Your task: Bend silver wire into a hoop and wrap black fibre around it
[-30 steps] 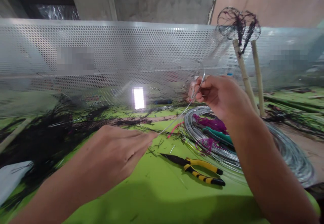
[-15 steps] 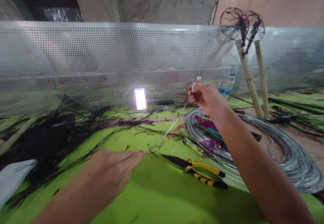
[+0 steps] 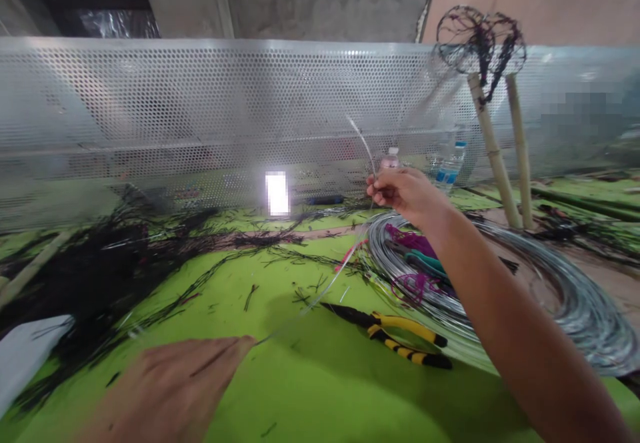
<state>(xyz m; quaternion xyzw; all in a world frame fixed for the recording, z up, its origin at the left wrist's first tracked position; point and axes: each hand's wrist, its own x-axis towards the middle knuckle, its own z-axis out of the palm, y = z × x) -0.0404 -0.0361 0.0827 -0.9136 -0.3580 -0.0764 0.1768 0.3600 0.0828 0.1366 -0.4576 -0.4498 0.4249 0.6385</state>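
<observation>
Wire (image 3: 329, 287) spans open room, left hand (image 3: 185, 376) to right (image 3: 405, 193).

Grey concrete wall (image 3: 325, 3) and pinkish wall (image 3: 540, 3) behind perforated metal panel (image 3: 225, 89)

No lettering, number or sign can be read. The one clear label is a blue band with paler patches, on the clear plastic bottle (image 3: 450, 166) at the far right; its print is too small and blurred to make out. Farther left, a pinkish bottle (image 3: 390, 161) with a white cap is partly hidden, and any print on it is illegible. The bright white rectangle (image 3: 277, 193) at the far middle is glaring and pixelated, its content unreadable.
</observation>
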